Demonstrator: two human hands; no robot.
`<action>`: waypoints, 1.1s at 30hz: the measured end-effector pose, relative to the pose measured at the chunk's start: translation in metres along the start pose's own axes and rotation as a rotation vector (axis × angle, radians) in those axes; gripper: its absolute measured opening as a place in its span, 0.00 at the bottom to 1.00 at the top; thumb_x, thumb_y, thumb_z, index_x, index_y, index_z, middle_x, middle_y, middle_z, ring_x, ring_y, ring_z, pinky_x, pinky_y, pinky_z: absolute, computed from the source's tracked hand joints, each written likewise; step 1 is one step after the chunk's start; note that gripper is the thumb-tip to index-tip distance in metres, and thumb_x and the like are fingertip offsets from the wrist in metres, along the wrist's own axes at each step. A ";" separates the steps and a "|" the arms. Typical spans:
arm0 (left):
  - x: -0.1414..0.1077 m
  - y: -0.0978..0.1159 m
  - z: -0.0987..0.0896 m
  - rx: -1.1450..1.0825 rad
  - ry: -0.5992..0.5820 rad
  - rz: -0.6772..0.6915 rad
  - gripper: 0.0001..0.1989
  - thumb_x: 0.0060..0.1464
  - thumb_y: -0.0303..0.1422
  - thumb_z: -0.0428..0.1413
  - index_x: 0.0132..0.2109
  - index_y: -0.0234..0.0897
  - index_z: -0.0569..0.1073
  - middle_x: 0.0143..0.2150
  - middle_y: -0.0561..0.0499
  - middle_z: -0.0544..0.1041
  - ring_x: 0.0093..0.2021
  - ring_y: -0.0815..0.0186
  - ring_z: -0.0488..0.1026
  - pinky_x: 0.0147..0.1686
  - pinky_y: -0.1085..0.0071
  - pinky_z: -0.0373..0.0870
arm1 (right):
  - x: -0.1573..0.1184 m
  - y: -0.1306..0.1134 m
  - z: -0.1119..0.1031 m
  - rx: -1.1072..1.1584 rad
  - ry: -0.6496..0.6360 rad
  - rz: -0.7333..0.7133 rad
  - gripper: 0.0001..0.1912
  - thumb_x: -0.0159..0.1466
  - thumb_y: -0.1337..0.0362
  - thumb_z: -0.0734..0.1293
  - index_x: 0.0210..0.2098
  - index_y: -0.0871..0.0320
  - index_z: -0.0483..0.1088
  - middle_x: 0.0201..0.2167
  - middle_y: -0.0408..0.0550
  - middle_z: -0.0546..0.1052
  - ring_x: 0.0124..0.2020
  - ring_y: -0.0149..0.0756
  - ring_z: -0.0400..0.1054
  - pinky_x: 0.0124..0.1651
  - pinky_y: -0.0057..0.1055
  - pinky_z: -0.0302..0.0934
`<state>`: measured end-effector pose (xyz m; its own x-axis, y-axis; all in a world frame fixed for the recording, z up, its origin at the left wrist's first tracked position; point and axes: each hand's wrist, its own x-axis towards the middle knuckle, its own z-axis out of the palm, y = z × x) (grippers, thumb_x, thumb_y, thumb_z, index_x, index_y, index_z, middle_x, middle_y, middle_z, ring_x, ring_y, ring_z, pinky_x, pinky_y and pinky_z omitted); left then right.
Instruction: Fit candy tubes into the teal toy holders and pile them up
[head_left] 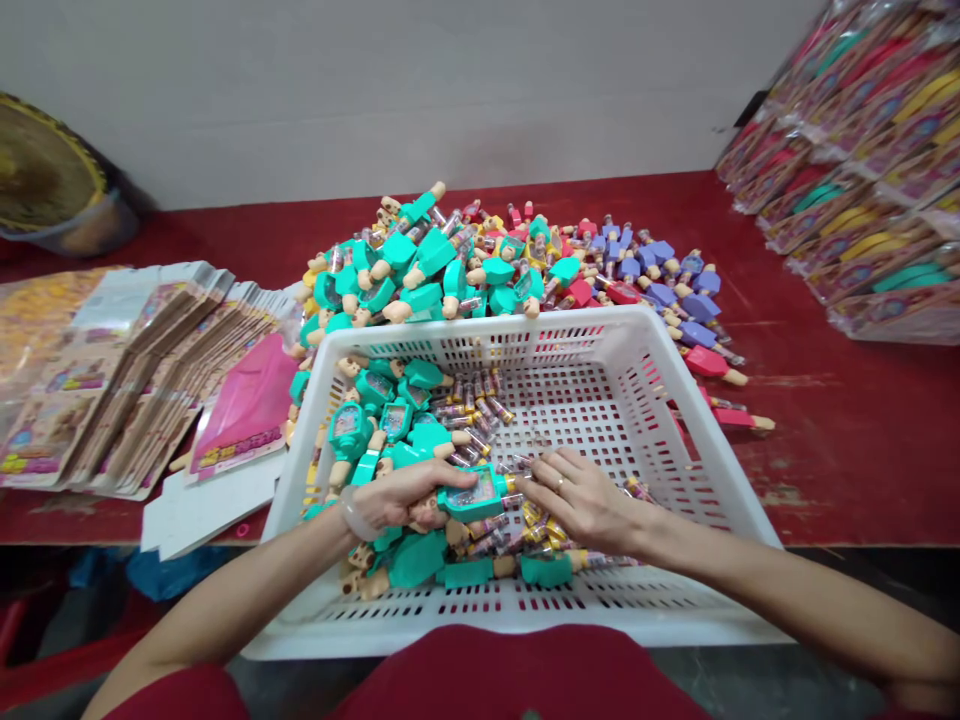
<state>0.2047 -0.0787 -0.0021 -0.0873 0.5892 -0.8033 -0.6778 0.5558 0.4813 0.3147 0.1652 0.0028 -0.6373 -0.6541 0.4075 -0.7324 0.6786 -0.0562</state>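
Observation:
My left hand is closed around a teal plastic toy, which has a clear picture window and a beige animal-shaped end. The fingers of my right hand are pinched at the toy's other end, on a small clear tube with a yellow cap; my fingers hide most of it. Both hands are over a white slotted basket. Inside, more teal toys lie on the left and near side. Loose small tubes with colourful filling lie in the middle.
Behind the basket is a heap of teal toys, with purple toys and red ones to its right. Printed cards and a pink package lie left. Wrapped packs are stacked right. A tub stands far left.

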 end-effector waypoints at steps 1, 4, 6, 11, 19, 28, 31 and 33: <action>0.000 0.001 0.000 0.008 -0.003 0.009 0.20 0.46 0.48 0.62 0.29 0.36 0.65 0.19 0.59 0.62 0.13 0.78 0.52 0.14 0.76 0.44 | 0.000 0.000 -0.001 0.001 -0.001 -0.021 0.12 0.67 0.73 0.57 0.46 0.66 0.69 0.33 0.54 0.73 0.37 0.40 0.63 0.38 0.37 0.57; -0.006 0.004 0.005 0.127 0.020 0.072 0.21 0.45 0.48 0.62 0.30 0.36 0.65 0.19 0.60 0.60 0.14 0.77 0.54 0.14 0.76 0.46 | 0.000 0.001 0.000 0.069 -0.008 -0.015 0.13 0.66 0.74 0.57 0.46 0.66 0.69 0.31 0.53 0.73 0.34 0.39 0.62 0.36 0.36 0.57; -0.011 0.007 0.010 0.239 0.032 0.101 0.22 0.47 0.51 0.60 0.33 0.36 0.67 0.20 0.59 0.61 0.15 0.76 0.55 0.15 0.76 0.48 | -0.002 0.003 0.000 0.172 -0.023 0.047 0.13 0.65 0.74 0.57 0.45 0.66 0.69 0.31 0.53 0.72 0.33 0.39 0.62 0.34 0.35 0.57; -0.024 0.009 0.017 0.790 0.188 0.487 0.22 0.53 0.49 0.56 0.48 0.38 0.72 0.32 0.52 0.73 0.23 0.71 0.65 0.23 0.74 0.60 | -0.005 0.010 0.003 0.723 -0.170 0.364 0.19 0.58 0.71 0.64 0.49 0.59 0.69 0.39 0.51 0.74 0.38 0.37 0.67 0.39 0.33 0.61; -0.016 0.006 0.007 0.742 0.219 0.564 0.21 0.53 0.46 0.57 0.48 0.38 0.74 0.37 0.49 0.76 0.33 0.66 0.71 0.31 0.73 0.64 | -0.002 0.031 0.006 1.138 -0.348 0.778 0.12 0.54 0.63 0.71 0.37 0.58 0.70 0.32 0.43 0.74 0.33 0.33 0.66 0.34 0.29 0.60; -0.009 0.002 0.004 0.321 -0.012 0.209 0.20 0.44 0.46 0.63 0.40 0.35 0.74 0.24 0.56 0.69 0.16 0.76 0.59 0.16 0.76 0.51 | -0.001 0.018 -0.012 0.540 -0.274 0.349 0.25 0.49 0.75 0.63 0.47 0.60 0.70 0.35 0.50 0.73 0.36 0.39 0.65 0.38 0.34 0.57; -0.010 -0.001 0.010 0.667 0.137 0.503 0.22 0.47 0.47 0.61 0.45 0.37 0.75 0.32 0.53 0.74 0.27 0.69 0.68 0.25 0.75 0.61 | 0.000 0.019 -0.011 0.730 -0.350 0.474 0.21 0.50 0.75 0.63 0.43 0.58 0.72 0.35 0.48 0.75 0.36 0.37 0.67 0.38 0.32 0.58; -0.009 -0.006 0.010 0.956 0.244 0.694 0.24 0.50 0.45 0.60 0.52 0.38 0.72 0.38 0.50 0.76 0.34 0.65 0.72 0.31 0.73 0.64 | 0.001 0.023 -0.008 0.956 -0.438 0.626 0.14 0.52 0.71 0.67 0.38 0.57 0.73 0.33 0.44 0.75 0.34 0.35 0.67 0.36 0.29 0.58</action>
<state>0.2169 -0.0812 0.0053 -0.4240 0.8657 -0.2662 0.3735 0.4349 0.8194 0.2992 0.1834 0.0090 -0.8347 -0.4850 -0.2610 -0.0336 0.5179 -0.8548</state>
